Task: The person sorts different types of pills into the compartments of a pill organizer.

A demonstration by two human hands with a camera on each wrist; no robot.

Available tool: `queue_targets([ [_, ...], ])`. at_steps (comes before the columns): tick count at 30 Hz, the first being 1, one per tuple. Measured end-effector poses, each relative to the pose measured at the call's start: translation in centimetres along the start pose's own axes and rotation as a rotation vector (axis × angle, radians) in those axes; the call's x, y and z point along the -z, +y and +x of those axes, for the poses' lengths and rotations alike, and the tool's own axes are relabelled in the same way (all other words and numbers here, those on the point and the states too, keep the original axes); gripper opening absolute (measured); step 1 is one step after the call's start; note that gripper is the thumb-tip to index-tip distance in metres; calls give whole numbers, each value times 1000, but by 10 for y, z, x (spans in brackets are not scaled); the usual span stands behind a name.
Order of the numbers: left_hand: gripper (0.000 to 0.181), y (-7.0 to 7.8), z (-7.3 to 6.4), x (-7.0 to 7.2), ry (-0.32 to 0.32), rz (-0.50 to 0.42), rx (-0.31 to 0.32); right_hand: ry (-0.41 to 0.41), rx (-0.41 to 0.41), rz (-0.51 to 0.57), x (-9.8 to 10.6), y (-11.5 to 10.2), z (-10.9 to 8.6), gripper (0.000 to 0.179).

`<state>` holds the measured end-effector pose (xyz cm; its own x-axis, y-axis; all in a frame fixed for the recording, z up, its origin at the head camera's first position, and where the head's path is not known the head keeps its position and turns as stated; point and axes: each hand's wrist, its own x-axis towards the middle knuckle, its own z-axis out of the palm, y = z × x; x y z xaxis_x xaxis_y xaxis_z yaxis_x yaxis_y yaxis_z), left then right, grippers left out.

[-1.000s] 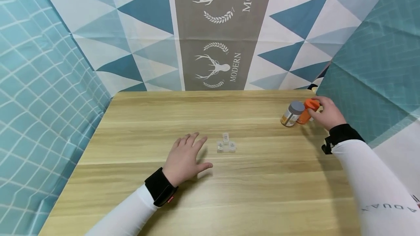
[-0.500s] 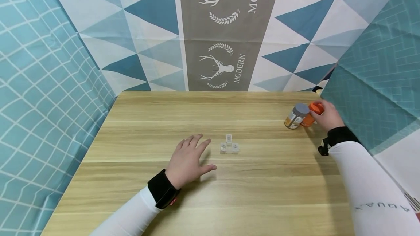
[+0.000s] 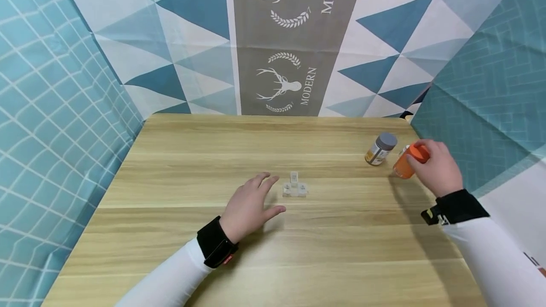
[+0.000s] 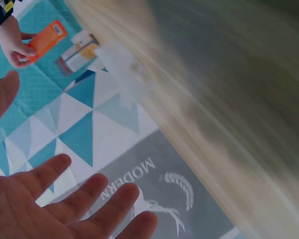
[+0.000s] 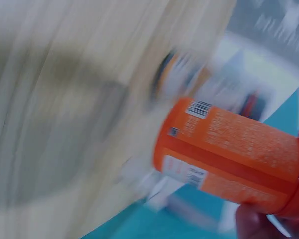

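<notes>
Right hand [image 3: 439, 167]: narrow grip, thumb and fingers closed about the lid end of the bottle below.
Orange bottle, cylindrical, orange lid [image 3: 406, 164]: in the right hand's grip, body reaching down and leftward from the fingers; white label patches with barcodes show in the right wrist view; whether its base touches the table, cannot tell.
Grey-lidded bottle, cylindrical, white-and-amber label [image 3: 381, 149]: upright, left of the right hand's grip, near the orange bottle and apart from it.
Whitish object [image 3: 403, 150]: just behind the gripped bottle, partly hidden; kind cannot be told.
Left hand [image 3: 247, 207]: wide, fingers and thumb spread, well to the left of the right hand's grip.
Clear plastic piece, three small blocks in a cluster [image 3: 294, 186]: just right of the left hand's fingers, well left of the right hand's grip.
Table, pale wood-grain top [image 3: 341, 250]: beneath both hands.
Wall cloth, blue-and-white triangles, grey band with stag heads and "MODERN" [image 3: 192, 27]: beyond both hands.
Wristbands, black [image 3: 462, 206]: one behind each hand.
</notes>
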<state>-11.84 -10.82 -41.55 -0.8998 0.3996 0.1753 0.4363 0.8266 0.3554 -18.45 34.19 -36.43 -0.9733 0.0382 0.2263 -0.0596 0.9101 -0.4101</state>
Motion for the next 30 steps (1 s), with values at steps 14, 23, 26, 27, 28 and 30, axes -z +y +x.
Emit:
queue_targets([
  [14,78,37,25,-6,-76,-370,45,-160,481,180,-68,-175,-62,38],
  [23,60,39,25,-19,-50,-421,41,-205,533,195,-94,-200,-75,34],
  [26,62,36,23,-20,-49,-425,43,-220,540,176,-97,-201,-76,35],
  [27,62,34,22,-21,-49,-423,40,-229,540,174,-97,-202,-76,36],
  [28,62,33,22,-21,-49,-420,38,-239,539,173,-98,-202,-75,38],
  [30,60,30,20,-22,-52,-415,34,-262,534,161,-98,-203,-74,45],
])
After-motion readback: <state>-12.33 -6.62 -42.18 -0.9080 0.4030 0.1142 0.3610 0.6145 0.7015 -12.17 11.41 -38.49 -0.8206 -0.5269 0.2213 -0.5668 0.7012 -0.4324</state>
